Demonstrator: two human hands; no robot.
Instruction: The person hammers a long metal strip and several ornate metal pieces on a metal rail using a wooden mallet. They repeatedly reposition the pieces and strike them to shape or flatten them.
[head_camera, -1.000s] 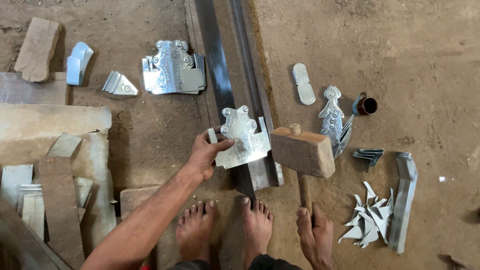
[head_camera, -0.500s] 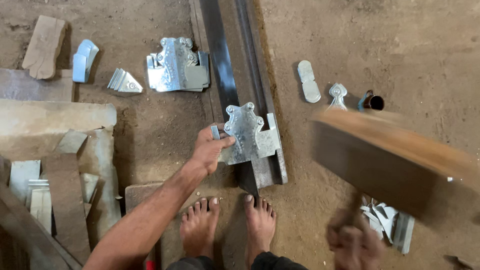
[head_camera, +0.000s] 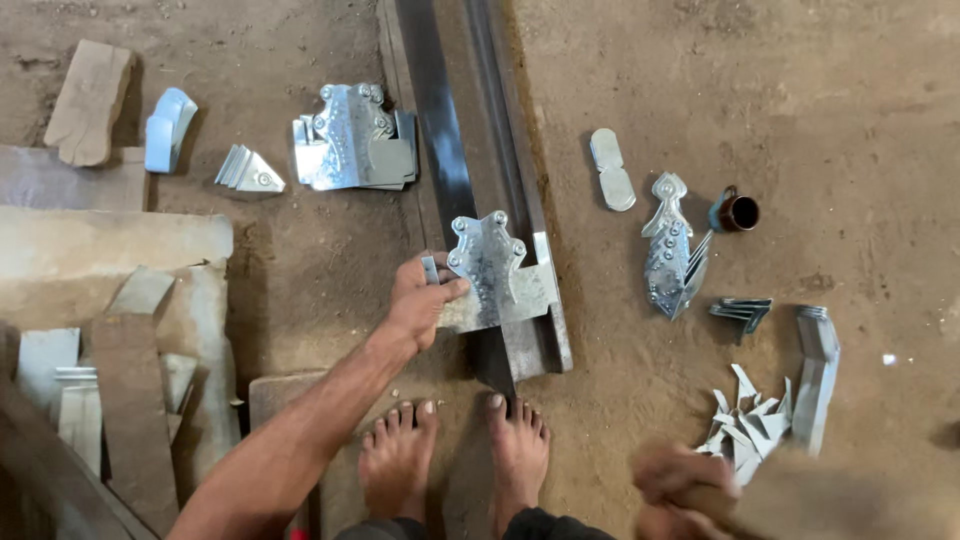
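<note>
Fingers of the left hand (head_camera: 420, 305) press down on a shiny metal plate (head_camera: 495, 275) with a curly, bumpy top edge. The hand is partly closed: the thumb lies on the plate's left edge and the other fingers curl around it. That grip looks meant to keep the plate from sliding.

The plate lies flat on the near end of a long dark steel rail (head_camera: 470, 170) that runs away up the dirt floor (head_camera: 800, 100). The rail gives it a hard bed, which soft dirt would not. The person's bare feet (head_camera: 455, 455) stand just behind the rail's end, so the plate is close and easy to reach.

The right hand (head_camera: 675, 490) is low at the bottom of the picture, very blurry. It seems wrapped around something brown, maybe a handle (head_camera: 830, 505), but it is too smeared to tell what it is.

More shaped plates sit in a stack (head_camera: 355, 140) to the left of the rail. On the right lie a pointed silver piece (head_camera: 668, 245), a small flat oval piece (head_camera: 611, 170), a little dark cup (head_camera: 735, 212) and a heap of thin metal scraps (head_camera: 745, 430). Flat stone and wood blocks (head_camera: 110, 260) fill the far left. Everything is spread around the person, near the hands.
</note>
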